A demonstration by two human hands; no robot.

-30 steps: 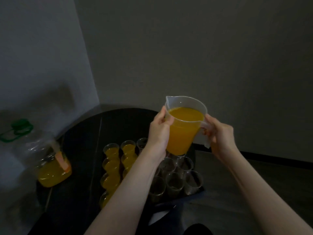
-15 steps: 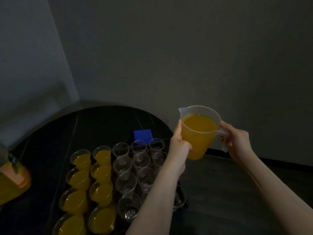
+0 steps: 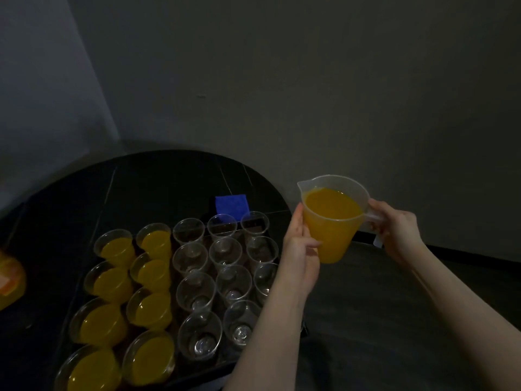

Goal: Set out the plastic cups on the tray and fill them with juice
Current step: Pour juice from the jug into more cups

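I hold a translucent plastic jug of orange juice (image 3: 332,221) upright, to the right of the tray and just past the table's edge. My right hand (image 3: 397,230) grips its handle. My left hand (image 3: 300,255) steadies its spout side from below. On the dark tray (image 3: 197,373) stand clear plastic cups in rows. The two left columns hold juice (image 3: 149,277). The columns on the right are empty cups (image 3: 225,252), partly hidden by my left forearm.
The tray sits on a round black table (image 3: 158,187) in a room corner. A blue square (image 3: 231,206) lies behind the cups. An orange juice container (image 3: 8,280) shows at the far left edge. Dark floor (image 3: 394,320) lies to the right.
The jug has moved down and to the right, away from above the cups. My view has swung down and right, so more of the tray shows.
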